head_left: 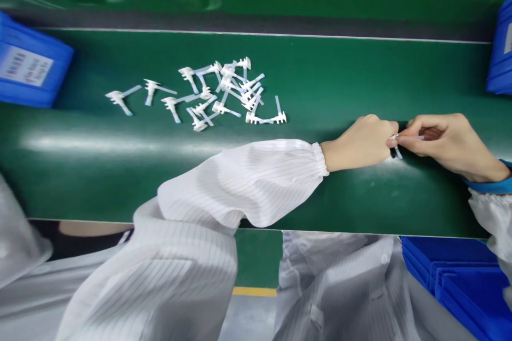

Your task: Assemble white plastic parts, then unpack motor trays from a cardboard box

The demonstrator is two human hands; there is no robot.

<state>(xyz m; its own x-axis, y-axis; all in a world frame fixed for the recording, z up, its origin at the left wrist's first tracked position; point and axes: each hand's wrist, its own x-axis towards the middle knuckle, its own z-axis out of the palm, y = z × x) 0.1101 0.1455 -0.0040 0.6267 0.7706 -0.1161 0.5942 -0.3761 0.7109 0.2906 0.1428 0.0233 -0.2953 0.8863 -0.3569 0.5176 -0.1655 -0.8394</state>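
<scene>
My left hand point(362, 141) is closed over the green work surface, its knuckles toward me and its fingertips mostly hidden. My right hand point(448, 141) meets it from the right, thumb and index finger pinched together. Between the fingertips of both hands is a small white plastic fitting point(394, 139) with pale tube-like arms. One arm points down below the fingers, beside a small dark spot that I cannot make out. Another pale arm shows under my right fingers.
Several similar white fittings point(228, 82) lie in a loose pile to the left. A labelled blue bin point(34, 64) stands far left, another blue bin point(500, 53) at the right edge. Blue crates point(472, 298) are below the bench edge. Grey clothing point(16, 240) shows at lower left.
</scene>
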